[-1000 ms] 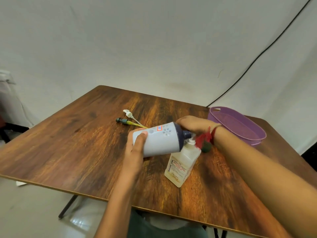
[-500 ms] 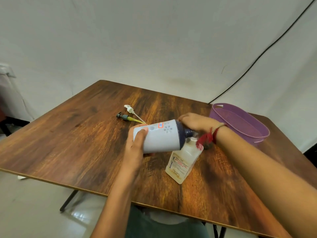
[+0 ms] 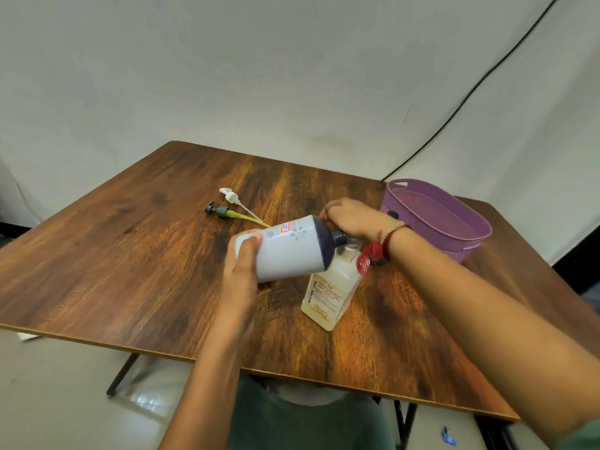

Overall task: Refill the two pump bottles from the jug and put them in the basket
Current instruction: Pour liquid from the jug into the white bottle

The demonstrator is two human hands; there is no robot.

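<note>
Head view: the left hand grips the base of the jug, which is tilted with its dark neck at the mouth of the pump bottle. The pump bottle stands on the desk, near the purple basket. The right hand curls round the bottle's neck. Two pump heads lie farther back.

A black cable runs down the wall behind the wooden table.

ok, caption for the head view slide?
Left hand holds the jug tipped over a pump bottle, right hand at the jug's neck; purple basket nearby.
</note>
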